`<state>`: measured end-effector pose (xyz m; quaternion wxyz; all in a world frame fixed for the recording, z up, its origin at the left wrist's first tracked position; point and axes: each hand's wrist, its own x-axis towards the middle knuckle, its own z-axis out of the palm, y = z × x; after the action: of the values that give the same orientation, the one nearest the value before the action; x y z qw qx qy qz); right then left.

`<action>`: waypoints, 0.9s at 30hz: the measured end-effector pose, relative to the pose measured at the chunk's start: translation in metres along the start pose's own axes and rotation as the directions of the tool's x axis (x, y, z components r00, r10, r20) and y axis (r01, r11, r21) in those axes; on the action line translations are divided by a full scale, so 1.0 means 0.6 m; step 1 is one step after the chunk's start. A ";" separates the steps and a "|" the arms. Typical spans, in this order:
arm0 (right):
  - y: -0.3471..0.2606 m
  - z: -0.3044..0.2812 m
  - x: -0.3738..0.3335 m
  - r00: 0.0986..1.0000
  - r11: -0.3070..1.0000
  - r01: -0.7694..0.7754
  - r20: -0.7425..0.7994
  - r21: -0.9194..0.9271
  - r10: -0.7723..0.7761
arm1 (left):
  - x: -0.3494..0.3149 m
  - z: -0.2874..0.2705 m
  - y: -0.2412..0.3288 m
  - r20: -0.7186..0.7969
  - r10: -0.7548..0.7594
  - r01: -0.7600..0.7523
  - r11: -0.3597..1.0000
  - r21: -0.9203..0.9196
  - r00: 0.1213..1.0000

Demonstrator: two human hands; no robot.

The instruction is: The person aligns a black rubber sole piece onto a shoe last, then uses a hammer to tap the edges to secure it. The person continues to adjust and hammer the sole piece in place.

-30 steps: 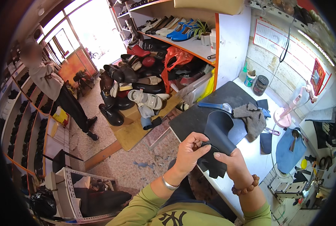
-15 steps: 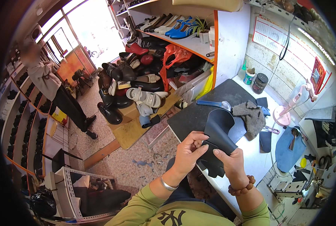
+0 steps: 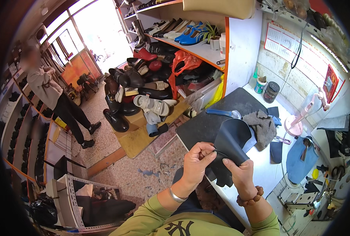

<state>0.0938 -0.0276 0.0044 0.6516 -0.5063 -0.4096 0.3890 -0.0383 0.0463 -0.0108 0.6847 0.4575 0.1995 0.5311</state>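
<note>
Left hand (image 3: pixel 198 159) and right hand (image 3: pixel 241 175) pinch a curled black sheet (image 3: pixel 233 135), just right of centre.
Left thumb and forefinger nip its near edge; the right thumb presses its face, the fingers behind mostly hidden. Even tension between the thumbs should keep the edge from buckling. Beyond, a blue-handled tool (image 3: pixel 222 113) on the dark mat (image 3: pixel 245 98) and a grey cloth (image 3: pixel 262 131) crowd its upper end; shoes (image 3: pixel 135 78) heap at upper centre.

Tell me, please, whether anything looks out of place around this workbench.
Yes: the shoes lower than the shelf lie in a jumbled heap, some tipped over, while those on it stand in a row. A grey rag also lies crumpled on the workbench.
</note>
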 end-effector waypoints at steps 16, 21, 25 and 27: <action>-0.011 -0.004 0.010 0.998 0.998 -0.057 -0.008 -0.001 0.057 | 0.014 0.020 0.006 -0.034 -0.045 0.044 0.998 -0.053 0.998; -0.005 -0.011 0.005 0.994 0.994 -0.106 0.001 0.030 0.106 | 0.016 0.018 -0.002 0.050 -0.022 0.015 0.990 0.140 0.999; 0.001 -0.024 0.001 0.996 0.985 -0.087 0.039 0.147 0.082 | 0.017 0.016 -0.010 0.121 -0.007 -0.006 0.994 0.107 0.993; 0.001 -0.033 0.000 0.995 0.986 -0.089 0.061 0.139 0.081 | 0.012 0.022 -0.011 0.140 -0.016 0.004 0.996 0.086 0.990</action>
<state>0.1119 -0.0344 0.0006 0.6572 -0.4649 -0.3768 0.4582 -0.0221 0.0475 -0.0084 0.6793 0.5218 0.1756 0.4851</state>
